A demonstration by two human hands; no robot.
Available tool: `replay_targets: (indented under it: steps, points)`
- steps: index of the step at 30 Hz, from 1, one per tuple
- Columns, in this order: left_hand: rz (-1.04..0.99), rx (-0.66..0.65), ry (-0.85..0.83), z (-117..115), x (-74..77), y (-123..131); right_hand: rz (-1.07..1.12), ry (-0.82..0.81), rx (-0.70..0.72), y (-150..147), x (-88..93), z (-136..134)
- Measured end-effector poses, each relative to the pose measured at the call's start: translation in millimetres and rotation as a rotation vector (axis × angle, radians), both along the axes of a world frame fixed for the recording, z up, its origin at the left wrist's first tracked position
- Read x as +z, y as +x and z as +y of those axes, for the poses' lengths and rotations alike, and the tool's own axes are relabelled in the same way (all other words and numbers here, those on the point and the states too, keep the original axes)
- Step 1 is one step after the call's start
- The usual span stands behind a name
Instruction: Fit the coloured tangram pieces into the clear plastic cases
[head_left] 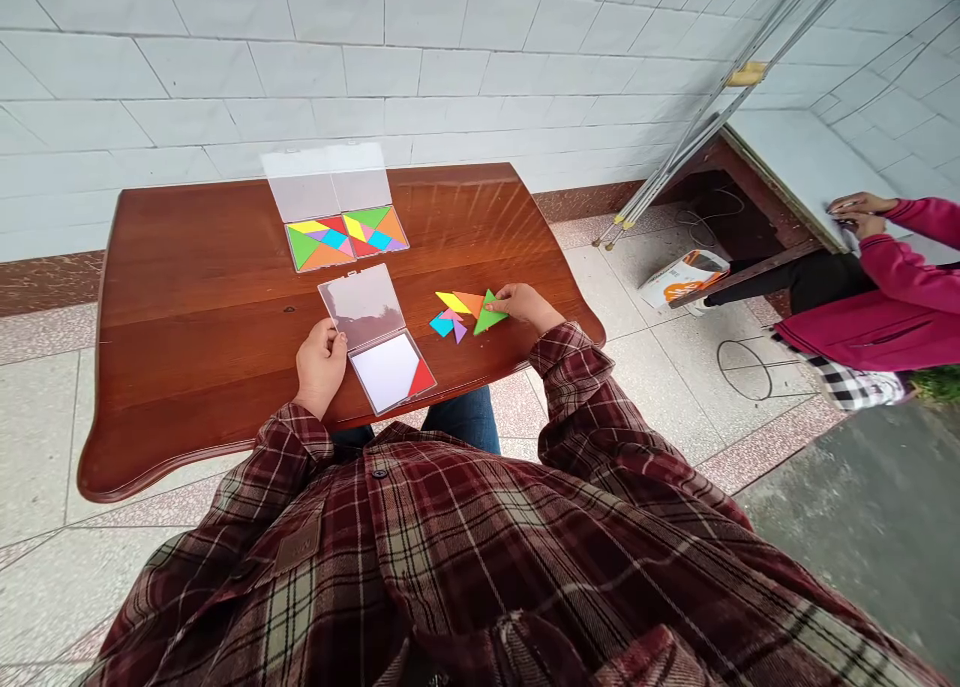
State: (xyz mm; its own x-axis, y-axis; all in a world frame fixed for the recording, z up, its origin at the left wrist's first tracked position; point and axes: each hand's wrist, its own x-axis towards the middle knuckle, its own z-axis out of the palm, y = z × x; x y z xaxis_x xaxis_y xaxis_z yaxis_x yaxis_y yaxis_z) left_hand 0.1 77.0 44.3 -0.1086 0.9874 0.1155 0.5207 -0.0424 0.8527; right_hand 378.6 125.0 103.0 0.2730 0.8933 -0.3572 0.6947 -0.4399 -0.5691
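My right hand (pixel 529 307) pinches a green tangram triangle (pixel 490 317) at the right of the table. Beside it lie an orange piece (pixel 471 304), a yellow piece (pixel 451 301), a blue square (pixel 440 324), a small pink piece (pixel 452 315) and a purple triangle (pixel 459 333). With curled fingers, my left hand (pixel 319 365) grips the left edge of an opened clear case (pixel 365 309). In that case's white tray (pixel 382 370), a red triangle (pixel 422 377) sits in the lower right corner. Two filled tangram cases (pixel 349 239) stand open farther back.
The brown wooden table (pixel 195 297) has curved edges and backs onto a tiled wall (pixel 465 67). To the right, metal crutches (pixel 660 187) lean near a white paper bag (pixel 686 275). Another person in a magenta jacket (pixel 847 327) rests both hands on a second table (pixel 802 157).
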Motion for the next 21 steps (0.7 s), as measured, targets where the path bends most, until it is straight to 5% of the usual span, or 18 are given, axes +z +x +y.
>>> replay_targets:
  steps: [7, 15, 21]
  points:
    - [0.043, 0.005, 0.006, -1, 5.2, 1, 0.397, 0.009, 0.099, -40, 19.2, -4]
    - [0.018, -0.002, -0.006, -2, 7.6, 1, 0.208, 0.023, 0.218, -103, 3.9, 25]
    - [0.012, -0.003, -0.009, -2, 4.3, 0, 0.088, 0.130, 0.203, -79, 5.9, 26]
